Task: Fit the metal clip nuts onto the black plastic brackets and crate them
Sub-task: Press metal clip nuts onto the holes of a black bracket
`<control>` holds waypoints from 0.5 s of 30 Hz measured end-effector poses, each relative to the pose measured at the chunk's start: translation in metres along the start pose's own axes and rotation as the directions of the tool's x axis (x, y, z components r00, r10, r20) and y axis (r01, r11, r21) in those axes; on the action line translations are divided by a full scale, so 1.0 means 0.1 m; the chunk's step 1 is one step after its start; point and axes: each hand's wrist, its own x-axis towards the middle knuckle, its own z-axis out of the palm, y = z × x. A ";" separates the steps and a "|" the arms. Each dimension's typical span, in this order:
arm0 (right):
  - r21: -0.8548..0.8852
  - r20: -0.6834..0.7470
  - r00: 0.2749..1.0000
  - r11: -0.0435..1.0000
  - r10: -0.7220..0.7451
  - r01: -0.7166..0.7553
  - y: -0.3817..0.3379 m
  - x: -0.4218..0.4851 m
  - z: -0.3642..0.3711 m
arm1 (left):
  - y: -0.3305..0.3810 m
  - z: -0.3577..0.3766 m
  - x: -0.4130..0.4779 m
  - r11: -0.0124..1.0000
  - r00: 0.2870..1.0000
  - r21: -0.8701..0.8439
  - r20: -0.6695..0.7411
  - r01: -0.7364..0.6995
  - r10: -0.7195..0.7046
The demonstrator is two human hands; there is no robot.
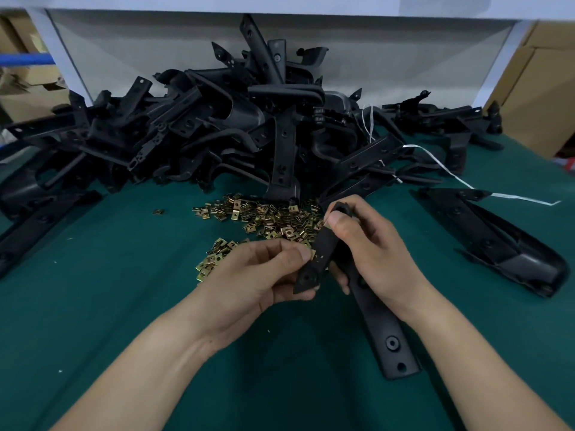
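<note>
Both forearms reach in: left hand [264, 272] pinches a clip nut [312, 254] against the bracket [323, 253], which the right hand [373, 244] grips. Fitting seems underway; next, push the nut fully home. Loose nuts [267, 219] and more brackets [217, 126] lie beyond on the surface [124, 275].

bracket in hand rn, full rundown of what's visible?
The bracket is a matte black plastic part with a narrow flat arm bearing small slots, ending in a rounded tab with a moulded hole. It is held tilted above the green mat, tab end toward the camera. The left hand pinches the tab end, pressing a brass-coloured clip nut at the arm's edge; the right hand grips the upper part.
</note>
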 end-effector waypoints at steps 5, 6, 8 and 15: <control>0.060 0.076 0.991 0.991 0.111 -0.116 0.03 0.03 -0.03 | -0.03 0.01 0.00 0.997 0.999 -0.071 0.021 0.035 -0.034; 0.059 0.129 0.981 0.986 0.146 -0.154 0.03 0.04 -0.06 | -0.02 -0.01 0.00 0.998 0.998 -0.033 0.036 0.058 -0.057; 0.042 0.226 0.954 0.977 0.196 -0.211 0.04 0.04 -0.10 | 0.02 -0.04 -0.02 0.993 0.993 0.064 0.053 0.098 -0.102; 0.049 0.135 0.989 0.997 0.058 -0.065 0.04 0.02 -0.08 | -0.01 -0.03 0.00 0.997 0.999 0.077 0.032 0.022 -0.025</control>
